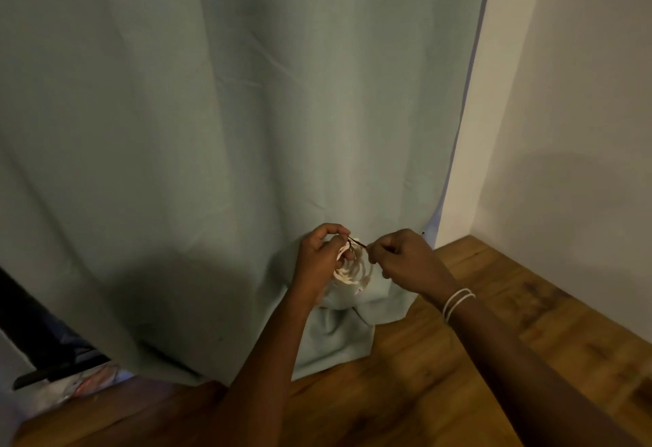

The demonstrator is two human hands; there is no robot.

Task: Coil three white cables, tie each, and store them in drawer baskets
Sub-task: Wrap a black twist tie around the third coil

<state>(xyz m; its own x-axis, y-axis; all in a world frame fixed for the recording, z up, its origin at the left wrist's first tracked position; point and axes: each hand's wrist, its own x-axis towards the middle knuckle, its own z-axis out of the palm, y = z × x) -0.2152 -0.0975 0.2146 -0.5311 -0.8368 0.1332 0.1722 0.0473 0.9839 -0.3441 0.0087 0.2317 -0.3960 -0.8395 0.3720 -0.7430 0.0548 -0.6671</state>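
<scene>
A coiled white cable (354,268) hangs between my two hands, in front of the pale green curtain. My left hand (319,258) grips the coil's left side and pinches one end of a thin dark tie (358,242) at the top of the coil. My right hand (405,259) pinches the tie's other end, and the tie runs taut between the two hands. Thin white bands (457,302) circle my right wrist. No drawer or basket is in view.
A pale green curtain (229,129) fills most of the view and bunches on the wooden floor (441,358). A white wall (571,94) stands to the right. Dark objects and some cloth (53,358) lie at the lower left under the curtain's edge.
</scene>
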